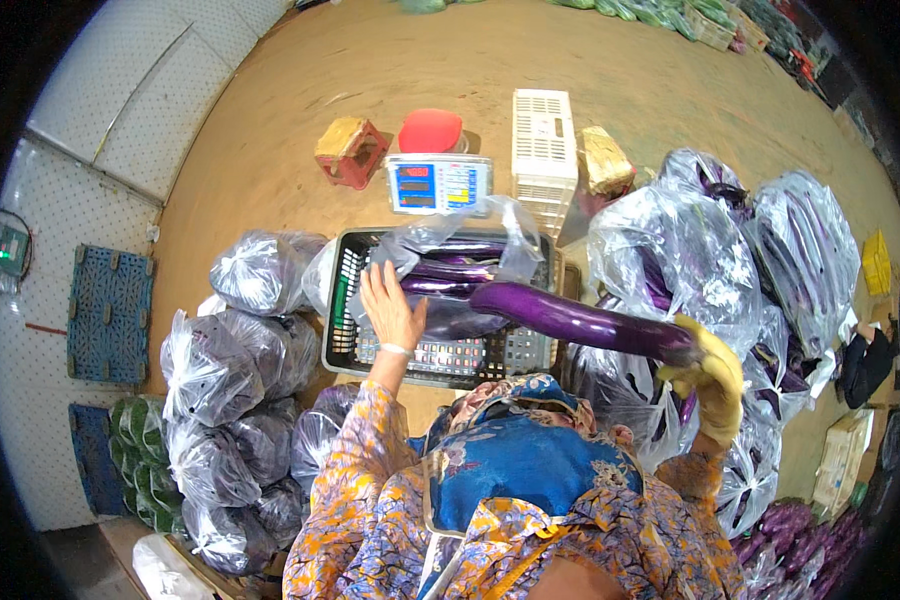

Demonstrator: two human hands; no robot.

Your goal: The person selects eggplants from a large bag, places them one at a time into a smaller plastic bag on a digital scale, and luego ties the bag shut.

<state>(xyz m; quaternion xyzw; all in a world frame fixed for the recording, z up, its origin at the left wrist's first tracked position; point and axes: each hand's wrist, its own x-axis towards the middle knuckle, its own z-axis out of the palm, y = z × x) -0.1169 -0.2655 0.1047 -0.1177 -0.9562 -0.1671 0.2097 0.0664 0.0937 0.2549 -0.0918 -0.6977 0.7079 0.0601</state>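
Observation:
A black plastic crate (450, 360) stands before me with an open clear plastic bag (521, 232) in it. Several purple eggplants (450, 270) lie side by side in the bag. My left hand (392, 307), bare, rests with spread fingers on the bag's left edge and grips nothing that I can see. In a yellow glove, my right hand (705, 375) holds the stem end of a long eggplant (585, 319). That eggplant slants from the right towards the crate, its far end over those in the bag.
Beyond the crate stand a digital scale (439, 184), a red stool (351, 154) and a white plastic crate (544, 135). Tied bags of eggplants (210, 367) are piled at left; opened bags of eggplants (675, 247) lie at right. A person (866, 360) is at the far right.

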